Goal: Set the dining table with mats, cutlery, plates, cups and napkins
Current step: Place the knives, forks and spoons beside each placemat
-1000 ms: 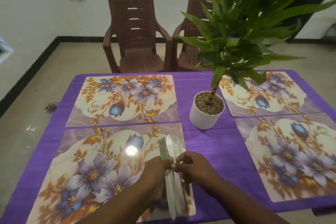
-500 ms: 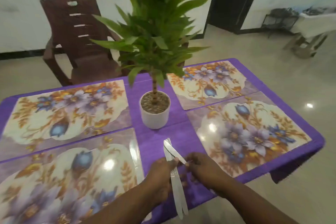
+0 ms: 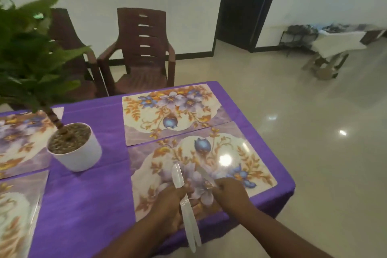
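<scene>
My left hand (image 3: pixel 171 201) grips a small bunch of clear plastic knives (image 3: pixel 187 213), blades pointing away from me, over the near right floral mat (image 3: pixel 240 153). My right hand (image 3: pixel 229 191) pinches one more clear knife (image 3: pixel 206 176) by its handle, its blade lying low over the same mat. A second floral mat (image 3: pixel 173 111) lies just beyond it on the purple tablecloth (image 3: pixel 94 195). Parts of two more mats (image 3: pixel 18 142) show at the left edge.
A white pot with a green plant (image 3: pixel 75 148) stands mid-table, left of my hands. A white napkin corner (image 3: pixel 58 111) peeks out behind the plant stem. Two brown plastic chairs (image 3: pixel 142 52) stand beyond the table. The table's right edge borders shiny floor and a dark doorway.
My view and both hands have swung right from the left mat to the near right mat. My right hand has drawn one knife away from the bunch in my left hand.
</scene>
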